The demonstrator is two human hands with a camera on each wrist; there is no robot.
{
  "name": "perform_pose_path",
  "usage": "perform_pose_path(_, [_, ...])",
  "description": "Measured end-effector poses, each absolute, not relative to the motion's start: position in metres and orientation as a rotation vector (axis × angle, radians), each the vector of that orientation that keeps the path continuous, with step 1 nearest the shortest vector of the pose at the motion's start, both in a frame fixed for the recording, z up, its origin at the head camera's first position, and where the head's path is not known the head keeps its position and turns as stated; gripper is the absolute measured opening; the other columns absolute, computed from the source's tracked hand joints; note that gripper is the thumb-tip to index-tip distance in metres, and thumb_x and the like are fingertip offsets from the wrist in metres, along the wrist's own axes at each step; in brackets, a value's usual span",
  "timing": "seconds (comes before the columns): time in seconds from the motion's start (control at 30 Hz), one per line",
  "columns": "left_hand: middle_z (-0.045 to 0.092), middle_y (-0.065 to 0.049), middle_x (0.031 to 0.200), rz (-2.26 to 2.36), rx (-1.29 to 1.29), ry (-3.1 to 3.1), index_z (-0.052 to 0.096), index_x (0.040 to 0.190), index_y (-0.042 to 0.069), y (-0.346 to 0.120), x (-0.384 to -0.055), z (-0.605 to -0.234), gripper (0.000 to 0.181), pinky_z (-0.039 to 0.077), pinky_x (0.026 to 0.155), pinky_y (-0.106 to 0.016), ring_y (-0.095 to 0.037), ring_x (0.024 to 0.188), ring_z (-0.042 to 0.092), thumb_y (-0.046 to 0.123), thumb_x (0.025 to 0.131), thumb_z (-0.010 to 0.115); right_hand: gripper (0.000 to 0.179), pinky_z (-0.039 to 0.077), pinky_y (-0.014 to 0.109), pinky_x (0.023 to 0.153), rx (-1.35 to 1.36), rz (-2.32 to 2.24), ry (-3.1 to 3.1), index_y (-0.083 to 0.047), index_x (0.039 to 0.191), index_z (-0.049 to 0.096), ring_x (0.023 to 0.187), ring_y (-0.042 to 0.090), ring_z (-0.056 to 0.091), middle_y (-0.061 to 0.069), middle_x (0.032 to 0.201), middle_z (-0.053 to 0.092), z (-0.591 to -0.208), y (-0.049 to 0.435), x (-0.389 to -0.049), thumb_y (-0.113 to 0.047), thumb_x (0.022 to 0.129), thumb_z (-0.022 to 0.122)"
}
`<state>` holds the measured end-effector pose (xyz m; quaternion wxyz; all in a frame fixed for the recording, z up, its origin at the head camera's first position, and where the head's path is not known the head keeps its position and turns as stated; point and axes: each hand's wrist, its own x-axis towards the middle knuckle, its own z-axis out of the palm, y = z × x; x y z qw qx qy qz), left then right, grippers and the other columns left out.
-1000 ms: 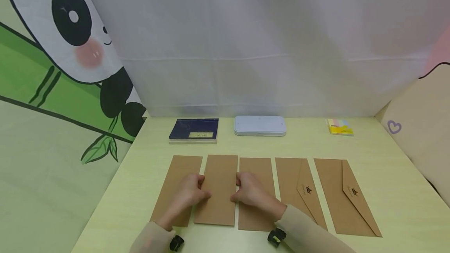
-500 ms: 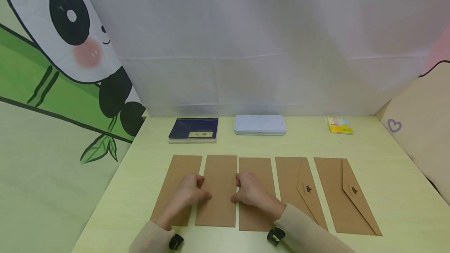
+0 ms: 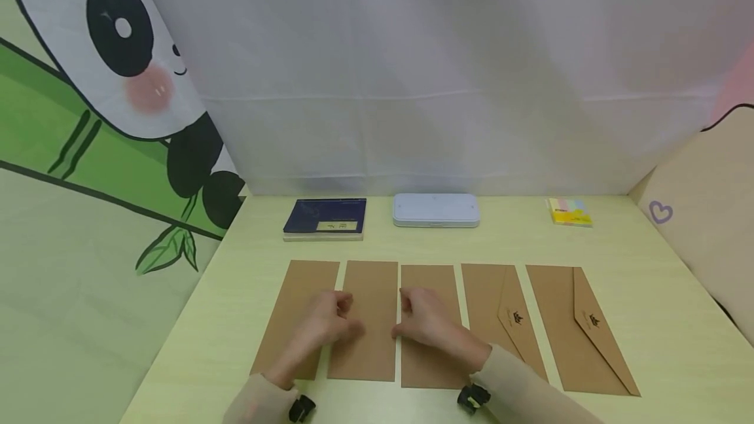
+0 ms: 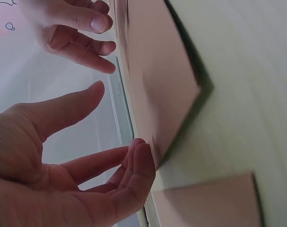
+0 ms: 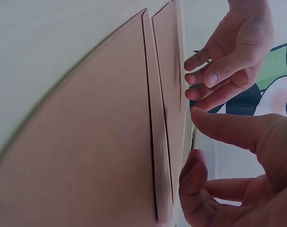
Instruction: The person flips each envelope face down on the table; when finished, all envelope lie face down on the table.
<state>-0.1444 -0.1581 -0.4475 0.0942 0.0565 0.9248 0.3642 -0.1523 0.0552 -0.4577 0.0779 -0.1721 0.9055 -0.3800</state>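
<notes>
Several brown kraft envelopes lie in a row on the table. My left hand [image 3: 330,322], fingers loosely bent, hovers over the gap between the leftmost envelope [image 3: 309,277] and the second envelope [image 3: 370,280]. Thumb and fingers are apart with nothing between them in the left wrist view. My right hand [image 3: 430,322] is at the second envelope's right edge, over the third envelope [image 3: 427,273], its thumb and fingers spread around nothing in the right wrist view. Face up with crown-printed flaps lie the fourth envelope [image 3: 485,300] and the rightmost envelope [image 3: 554,306].
Behind the row are a dark blue notebook [image 3: 326,214], a pale flat case [image 3: 436,210] and a pack of coloured sticky notes [image 3: 569,212]. A white cloth backdrop [image 3: 412,116] rises at the table's [image 3: 200,371] back edge.
The second envelope has settled flat, its far edge now level with the first one's. Both hands have let go of its sides and shifted slightly right.
</notes>
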Motion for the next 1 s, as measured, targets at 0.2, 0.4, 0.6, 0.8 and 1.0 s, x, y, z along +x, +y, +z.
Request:
perform_pose_path(0.2, [0.062, -0.010, 0.095, 1.144, 0.240, 2.673, 0.060, 0.118, -0.010, -0.141, -0.140, -0.447, 0.058, 0.049, 0.074, -0.038, -0.023, 0.084, 0.056, 0.013, 0.071, 0.084, 0.034, 0.030, 0.026, 0.046, -0.573, -1.126, 2.735, -0.001, 0.074, 0.050, 0.056, 0.012, 0.038, -0.003, 0.061, 0.040, -0.455, 0.076, -0.150, -0.005, 0.060, 0.080])
perform_pose_path(0.4, [0.061, -0.009, 0.092, 1.135, 0.358, 2.667, 0.062, 0.115, -0.010, -0.124, -0.138, -0.449, 0.054, 0.047, 0.072, -0.036, -0.023, 0.083, 0.055, 0.015, 0.071, 0.083, 0.034, 0.031, 0.028, 0.050, -0.572, -1.046, 2.763, 0.000, 0.078, 0.055, 0.060, 0.014, 0.038, -0.001, 0.065, 0.040, -0.454, 0.093, -0.145, -0.007, 0.060, 0.083])
perform_pose_path(0.6, [0.046, 0.000, 0.070, 1.093, 0.401, 2.680, 0.061, 0.083, -0.003, -0.110, -0.139, -0.453, 0.032, 0.033, 0.054, -0.026, -0.012, 0.063, 0.042, 0.015, 0.069, 0.084, 0.065, 0.045, 0.038, 0.071, -0.451, -0.927, 2.791, 0.005, 0.116, 0.059, 0.082, 0.022, 0.048, 0.008, 0.094, 0.052, -0.455, 0.104, -0.140, -0.014, 0.061, 0.088])
perform_pose_path(0.8, [0.032, 0.003, 0.060, 1.093, 0.438, 2.658, 0.047, 0.070, -0.001, -0.096, -0.138, -0.453, 0.037, 0.020, 0.049, -0.026, -0.009, 0.052, 0.030, 0.012, 0.066, 0.081, 0.073, 0.046, 0.044, 0.085, -0.377, -0.925, 2.793, 0.006, 0.124, 0.057, 0.095, 0.026, 0.053, 0.016, 0.109, 0.055, -0.457, 0.114, -0.141, -0.014, 0.061, 0.089])
perform_pose_path(1.0, [0.038, 0.002, 0.059, 1.066, 0.438, 2.632, 0.051, 0.066, 0.005, -0.083, -0.140, -0.453, 0.028, 0.024, 0.047, -0.027, -0.011, 0.051, 0.034, 0.012, 0.068, 0.078, 0.076, 0.045, 0.046, 0.086, -0.325, -0.906, 2.786, 0.007, 0.125, 0.055, 0.098, 0.029, 0.053, 0.019, 0.112, 0.056, -0.458, 0.123, -0.146, -0.012, 0.060, 0.089])
